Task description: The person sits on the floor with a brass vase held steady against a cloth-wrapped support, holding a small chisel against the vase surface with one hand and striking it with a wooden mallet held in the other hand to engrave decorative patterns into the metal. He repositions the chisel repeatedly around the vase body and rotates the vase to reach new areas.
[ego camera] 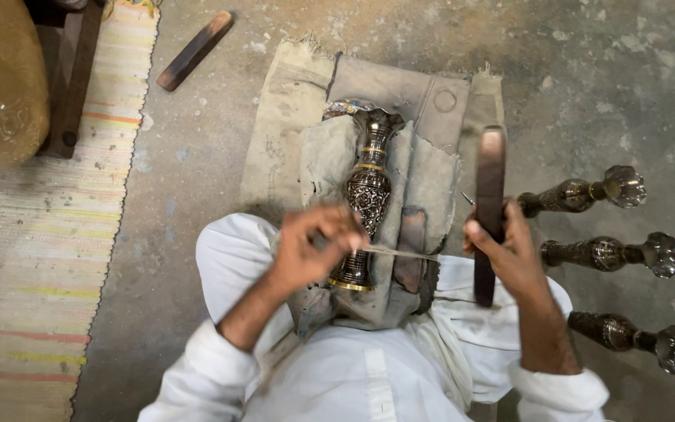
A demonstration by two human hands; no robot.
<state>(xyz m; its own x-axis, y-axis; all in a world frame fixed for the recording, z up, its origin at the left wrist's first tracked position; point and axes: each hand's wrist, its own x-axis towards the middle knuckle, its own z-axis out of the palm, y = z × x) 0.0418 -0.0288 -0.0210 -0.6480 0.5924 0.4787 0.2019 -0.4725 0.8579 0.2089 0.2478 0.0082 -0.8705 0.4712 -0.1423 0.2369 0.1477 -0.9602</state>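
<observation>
Three metal vases crowd the floor at right; bare concrete floor lies open at left

Left hand: fingers curled in a pinch, forearm angled up from lower left. Right hand: closed in a fist grip, right of the left hand, wrist straight, sleeve white.

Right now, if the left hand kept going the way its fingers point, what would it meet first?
The left hand points across the lap toward the engraved metal vase lying in the grey cloth. It would probably meet the vase's lower body first, though depth is hard to judge from above.
</observation>
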